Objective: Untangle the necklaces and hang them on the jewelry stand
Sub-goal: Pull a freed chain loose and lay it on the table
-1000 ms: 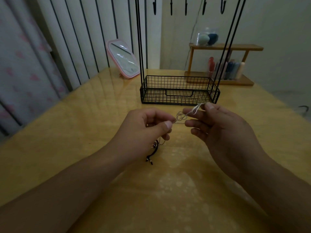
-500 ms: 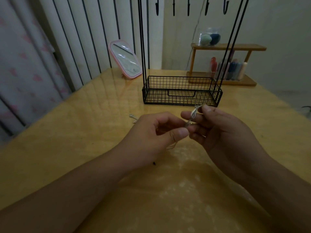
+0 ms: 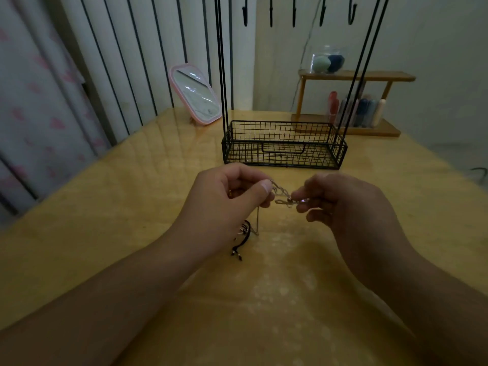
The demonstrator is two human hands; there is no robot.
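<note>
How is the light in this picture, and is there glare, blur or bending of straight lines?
Head view: dim, dull light. Soft glare patches lie on the glossy table, and the pink mirror reflects light. The stand's rods lean apart, a wide-angle effect. The thin chain between left hand and right hand is faint; its links are hard to tell.
</note>
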